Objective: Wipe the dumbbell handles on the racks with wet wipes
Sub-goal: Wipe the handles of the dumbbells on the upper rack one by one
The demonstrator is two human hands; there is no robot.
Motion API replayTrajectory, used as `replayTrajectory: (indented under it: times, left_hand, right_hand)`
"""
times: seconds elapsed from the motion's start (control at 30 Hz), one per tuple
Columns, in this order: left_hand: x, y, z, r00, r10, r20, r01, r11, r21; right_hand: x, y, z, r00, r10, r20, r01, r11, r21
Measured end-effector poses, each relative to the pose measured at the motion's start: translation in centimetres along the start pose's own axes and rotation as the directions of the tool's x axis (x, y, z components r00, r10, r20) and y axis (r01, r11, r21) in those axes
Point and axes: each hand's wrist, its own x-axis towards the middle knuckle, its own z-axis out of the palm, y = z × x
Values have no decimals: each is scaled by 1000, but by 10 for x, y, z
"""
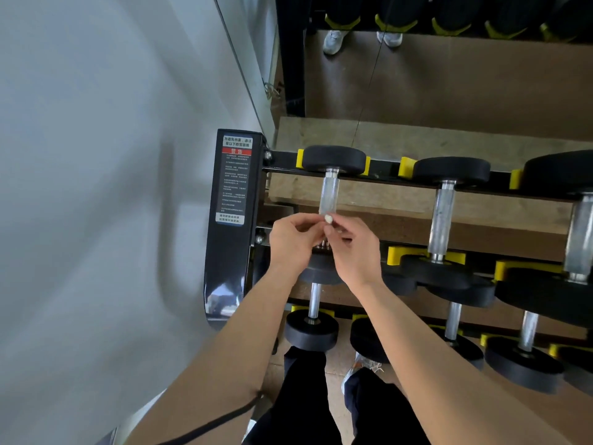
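Dumbbell handle (330, 194), leftmost on the top row of the rack (386, 170), lies just right of the black end post (231, 252) with its warning label (236, 179). At that handle's near end, the left hand (290, 244) and right hand (353, 248) both pinch a small balled white wipe (328, 219) between fingertips. Right of that handle, more dumbbells (444, 216) rest in yellow cradles (406, 165).

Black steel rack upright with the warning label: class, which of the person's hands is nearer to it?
Left. The left hand sits just right of the black steel rack upright; the right hand is farther right, past the left. Both pinch a small white wet wipe.
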Motion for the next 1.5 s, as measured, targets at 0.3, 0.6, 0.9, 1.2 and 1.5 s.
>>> replayTrajectory:
  times: [0.3, 0.6, 0.9, 1.2, 1.5]
  left_hand:
    - [22, -13, 14, 919, -80, -386, 72, 997, -34]
    - [28, -22, 34, 864, -94, -494, 110, 994, 4]
    - [31, -29, 35, 858, -52, -511, 117, 989, 95]
    - [30, -28, 37, 829, -33, -559, 97, 992, 84]
    - [31, -29, 38, 820, -27, -572, 83, 994, 71]
  right_hand:
    - [62, -10, -2, 966, -229, -123, 195, 952, -235]
    - [71, 1, -9, 857, -489, 163, 488, 667, -563]
    - [93, 5, -30, 785, -478, 394, 619, 606, -500]
    - [93, 8, -29, 716, -562, 414, 696, 529, -486]
    - [72, 9, -20, 736, -477, 480, 676, 555, -485]
